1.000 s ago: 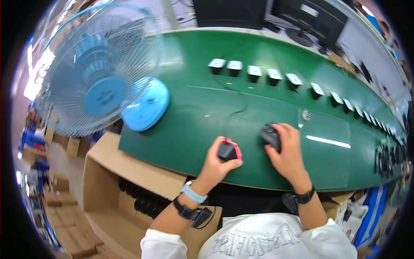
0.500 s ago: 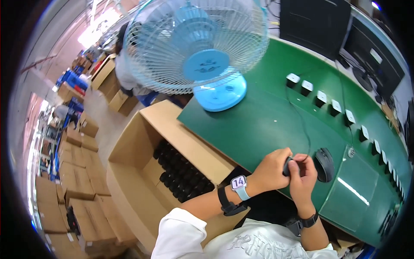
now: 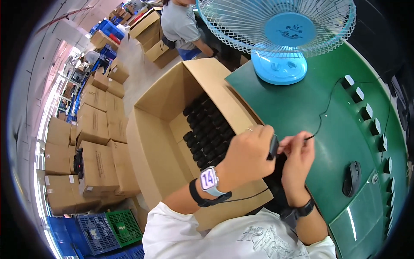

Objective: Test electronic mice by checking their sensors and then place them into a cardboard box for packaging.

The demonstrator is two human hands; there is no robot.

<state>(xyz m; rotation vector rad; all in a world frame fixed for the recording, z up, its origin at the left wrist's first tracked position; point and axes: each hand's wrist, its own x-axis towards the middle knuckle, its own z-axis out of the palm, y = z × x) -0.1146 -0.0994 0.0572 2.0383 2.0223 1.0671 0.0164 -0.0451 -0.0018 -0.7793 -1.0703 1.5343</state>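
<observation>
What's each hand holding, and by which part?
Left hand: a small black device, by its body, partly hidden. Right hand: a thin black cable, pinched; whether at its tip is unclear.

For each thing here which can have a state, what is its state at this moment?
Cardboard box: open, partly filled
Blue fan: upright; running, cannot tell
Black mouse: lying free, not held
Watch: worn, lit
Small black device: held in left hand
Black cable: loosely curved, held in right hand

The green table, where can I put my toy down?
On the table, two mostly bare patches: one between the blue fan base and the black cable; another between that cable, the black mouse and the white-topped blocks. It's crowded along those blocks and around the right hand.
</observation>
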